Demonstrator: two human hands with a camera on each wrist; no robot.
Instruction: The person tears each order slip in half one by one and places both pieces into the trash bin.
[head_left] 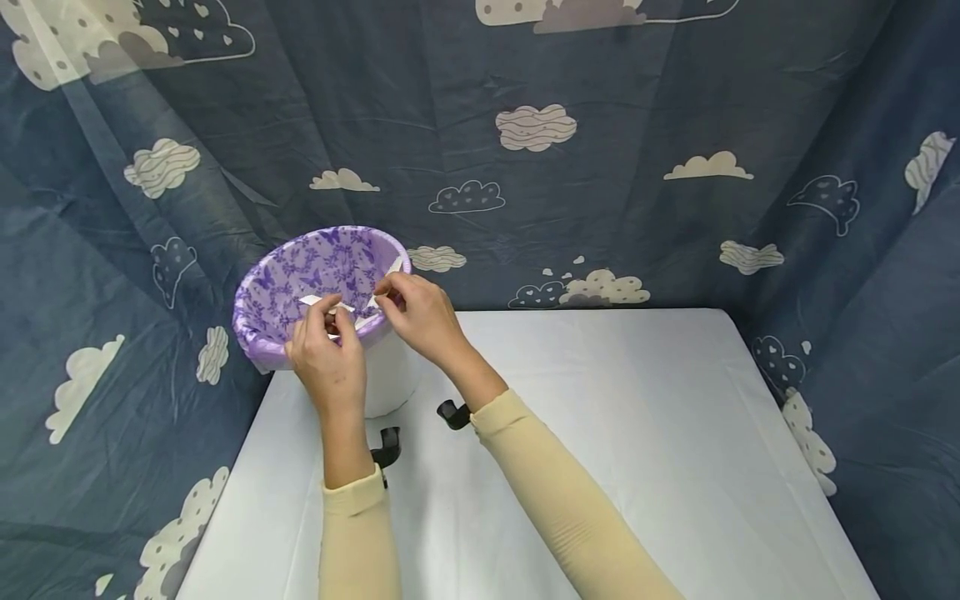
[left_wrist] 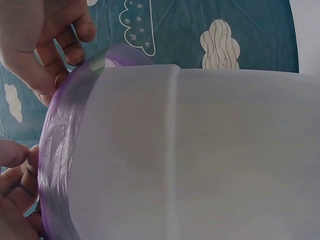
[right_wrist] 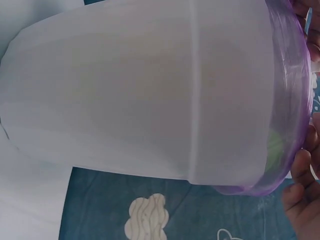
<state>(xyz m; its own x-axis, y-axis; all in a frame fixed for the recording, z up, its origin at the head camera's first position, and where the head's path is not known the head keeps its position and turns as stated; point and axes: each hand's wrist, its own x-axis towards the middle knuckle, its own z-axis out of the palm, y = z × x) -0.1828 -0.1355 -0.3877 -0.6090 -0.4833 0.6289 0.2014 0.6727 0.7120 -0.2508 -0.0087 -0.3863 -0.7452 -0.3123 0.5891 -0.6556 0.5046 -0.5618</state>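
Note:
A white bin (head_left: 392, 379) stands at the table's far left. Its purple butterfly-patterned liner (head_left: 315, 262) is folded over the rim. Above the near side of the opening, my left hand (head_left: 327, 354) pinches a white paper-like strip (head_left: 318, 301). Close by on the right, my right hand (head_left: 423, 315) pinches another thin white piece (head_left: 372, 302) between thumb and fingers. Whether the two pieces are joined cannot be told. In both wrist views the bin wall (left_wrist: 225, 150) fills most of the picture, with fingers (right_wrist: 301, 167) beside the liner-covered rim.
The bin rests on a white-covered table (head_left: 615, 417). Behind and on both sides hangs a dark blue curtain (head_left: 600, 217) with cloud prints. A pale green patch (right_wrist: 274, 150) shows through the folded liner. Black wrist-camera mounts (head_left: 453, 414) stick out from the wrists.

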